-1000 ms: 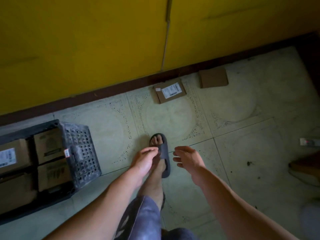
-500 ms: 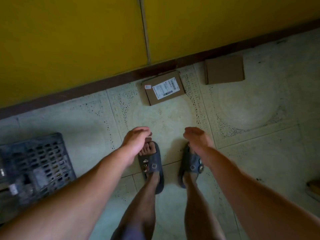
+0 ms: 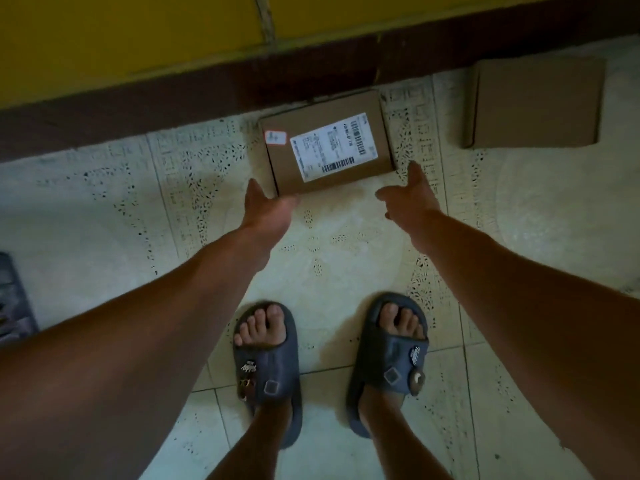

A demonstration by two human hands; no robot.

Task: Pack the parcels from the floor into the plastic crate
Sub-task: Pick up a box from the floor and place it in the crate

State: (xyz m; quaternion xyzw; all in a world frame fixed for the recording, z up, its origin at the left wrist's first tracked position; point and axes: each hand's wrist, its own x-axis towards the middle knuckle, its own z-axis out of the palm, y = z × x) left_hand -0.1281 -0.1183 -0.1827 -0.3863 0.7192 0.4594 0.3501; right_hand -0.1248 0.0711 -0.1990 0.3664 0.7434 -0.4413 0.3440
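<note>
Both hands are out over the floor (image 3: 332, 258). The labelled parcel (image 3: 329, 147) lies flat, straight ahead of them, its long axis running left to right and a touch skewed. Its far edge is tucked against the dark skirting board (image 3: 156, 105).

The left hand (image 3: 266, 209) sits at the parcel's near-left corner, fingers spread, and looks to be touching it. The right hand (image 3: 410, 195) is spread too, just beside the near-right corner, holding nothing. So the left is the nearer one, by a whisker.

The short ends are free on both sides, so I'd judge a two-sided clamp works. There's no room behind it; the wall sees to that.

A plain parcel (image 3: 535, 102) lies to the right of the labelled one, apart from it. The crate (image 3: 14, 299) shows only as a sliver well off to the parcel's left, so the carry goes leftward, over open tiles.
</note>
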